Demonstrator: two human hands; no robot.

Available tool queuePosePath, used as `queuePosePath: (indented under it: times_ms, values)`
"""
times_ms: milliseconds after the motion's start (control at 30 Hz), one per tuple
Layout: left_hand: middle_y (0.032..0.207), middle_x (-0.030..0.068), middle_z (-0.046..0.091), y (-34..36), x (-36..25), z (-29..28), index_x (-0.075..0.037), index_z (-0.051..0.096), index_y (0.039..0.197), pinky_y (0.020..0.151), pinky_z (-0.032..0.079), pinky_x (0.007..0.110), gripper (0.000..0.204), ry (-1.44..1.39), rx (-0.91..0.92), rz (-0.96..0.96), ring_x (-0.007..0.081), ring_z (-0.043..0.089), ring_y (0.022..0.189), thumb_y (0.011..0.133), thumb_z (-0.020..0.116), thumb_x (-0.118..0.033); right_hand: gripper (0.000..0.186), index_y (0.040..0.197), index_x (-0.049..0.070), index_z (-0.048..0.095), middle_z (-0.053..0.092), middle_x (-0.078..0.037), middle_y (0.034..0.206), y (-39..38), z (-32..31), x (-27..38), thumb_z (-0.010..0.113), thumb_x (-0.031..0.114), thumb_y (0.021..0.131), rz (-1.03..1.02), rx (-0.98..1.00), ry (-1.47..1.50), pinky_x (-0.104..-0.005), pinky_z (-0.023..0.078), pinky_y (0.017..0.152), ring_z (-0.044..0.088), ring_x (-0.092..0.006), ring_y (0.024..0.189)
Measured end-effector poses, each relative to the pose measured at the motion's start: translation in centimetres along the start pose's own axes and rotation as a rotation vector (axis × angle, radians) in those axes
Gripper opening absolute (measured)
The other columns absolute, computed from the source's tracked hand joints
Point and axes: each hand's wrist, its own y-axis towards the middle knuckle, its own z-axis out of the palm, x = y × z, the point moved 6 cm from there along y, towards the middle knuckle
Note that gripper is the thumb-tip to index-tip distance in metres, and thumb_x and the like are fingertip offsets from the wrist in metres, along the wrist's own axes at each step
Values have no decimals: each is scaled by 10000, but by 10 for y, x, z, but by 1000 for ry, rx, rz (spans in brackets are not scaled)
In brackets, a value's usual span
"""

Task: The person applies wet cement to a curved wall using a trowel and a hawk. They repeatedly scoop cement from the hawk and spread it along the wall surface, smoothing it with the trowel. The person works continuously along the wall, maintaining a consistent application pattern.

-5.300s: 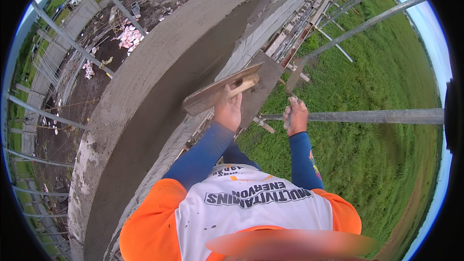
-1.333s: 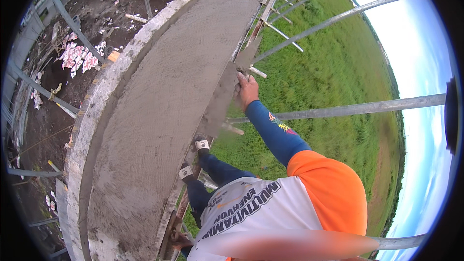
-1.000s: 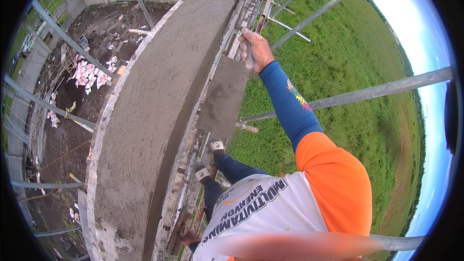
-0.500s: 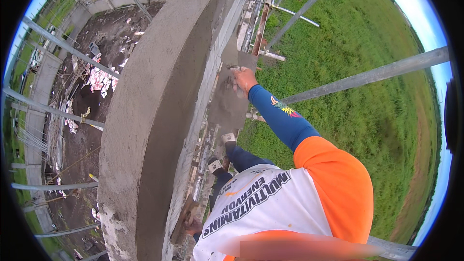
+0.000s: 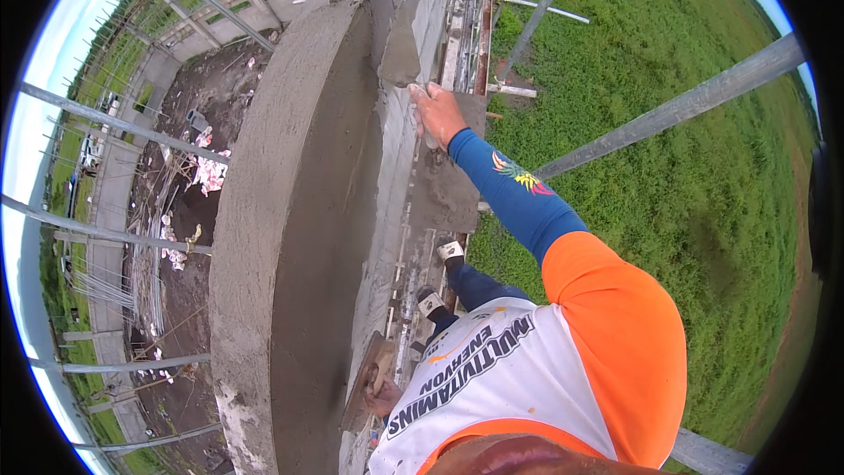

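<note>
My right hand [image 5: 437, 114], in a blue sleeve, is closed around the handle of a trowel [image 5: 401, 54]. The mortar-coated blade touches or nearly touches the wall's side near its far end. A curved concrete wall [image 5: 264, 211] runs away from me, its side face [image 5: 325, 211] covered in smooth, wet grey mortar. Below my right hand lies a flat board [image 5: 447, 193] with mortar on it. Low in the picture my left hand [image 5: 383, 396] grips a flat, brown hand float [image 5: 367, 378] beside the wall; part of that hand is hidden by my shirt.
My shoes [image 5: 431, 302] stand on a narrow scaffold platform [image 5: 404, 308] along the wall. A metal scaffold pole [image 5: 677, 105] slants across on the right, above grass far below. Left of the wall are more poles [image 5: 114, 229] and a dirt floor with scattered bags [image 5: 209, 173].
My right hand and the trowel have moved from over the mortar board up and left to the wall. My left hand still holds the float. The whole view has shifted a little.
</note>
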Motion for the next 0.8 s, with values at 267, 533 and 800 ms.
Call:
queuePosePath:
  times_ms: [267, 533, 800]
  values:
    - [1147, 114, 757, -16, -12, 16, -51, 695, 910, 1051, 547, 465, 180, 16, 88, 98, 261, 677, 1169, 840, 813, -167, 391, 897, 11, 556, 547, -67, 669, 85, 35, 75, 612, 376, 1025, -55, 3, 101, -373, 430, 432, 522, -180, 474]
    - [1170, 128, 748, -18, -22, 26, -47, 683, 928, 1043, 551, 461, 161, 32, 58, 18, 258, 673, 1173, 858, 787, -149, 387, 877, 41, 547, 532, -62, 659, 142, 24, 98, 613, 394, 1022, -85, -62, 95, -394, 428, 440, 517, -193, 471]
    - [1182, 138, 742, -10, -14, 49, -40, 683, 959, 1033, 557, 454, 168, 52, 60, -40, 262, 675, 1171, 863, 773, -145, 350, 901, 57, 568, 527, -65, 646, 177, 2, 69, 628, 386, 1006, 98, -51, 61, -399, 433, 456, 521, -199, 479]
